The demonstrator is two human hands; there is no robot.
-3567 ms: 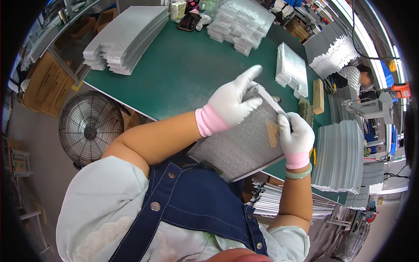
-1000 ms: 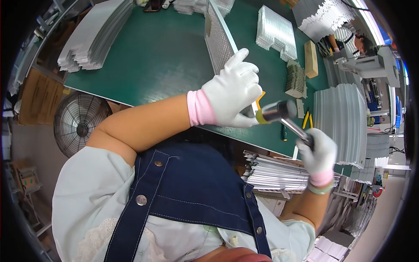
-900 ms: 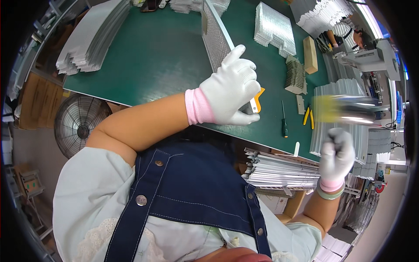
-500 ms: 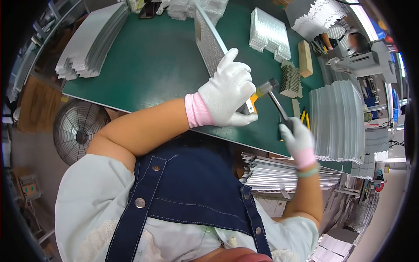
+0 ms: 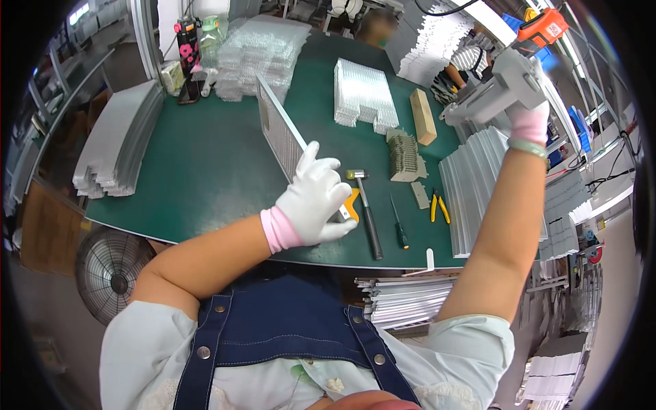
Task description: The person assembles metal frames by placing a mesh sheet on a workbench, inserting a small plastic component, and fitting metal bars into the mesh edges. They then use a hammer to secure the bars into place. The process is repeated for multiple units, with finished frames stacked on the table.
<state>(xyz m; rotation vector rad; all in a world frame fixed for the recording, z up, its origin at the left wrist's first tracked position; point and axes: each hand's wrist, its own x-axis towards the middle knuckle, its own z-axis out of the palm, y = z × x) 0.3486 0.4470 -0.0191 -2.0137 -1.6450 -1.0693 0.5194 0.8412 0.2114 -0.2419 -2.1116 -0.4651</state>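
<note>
My left hand, in a white glove with a pink cuff, grips a thin grey metal panel stood on its long edge on the green table. A yellow piece sits at the panel's near end, beside my fingertips. At the upper right, my gloved right hand reaches up to a grey tool-like device; its fingers are mostly hidden there. A mallet-headed hammer lies just right of my left hand. Further right are a screwdriver and yellow-handled cutters.
Stacked grey panels stand left and right on the table. Bubble wrap, a wrapped stack, a wooden block and small tan plates lie toward the back. Other people are beyond the table.
My right hand has let go of the hammer, which now lies on the table, and has moved up to the grey device. The left hand still holds the panel; the view has shifted.
</note>
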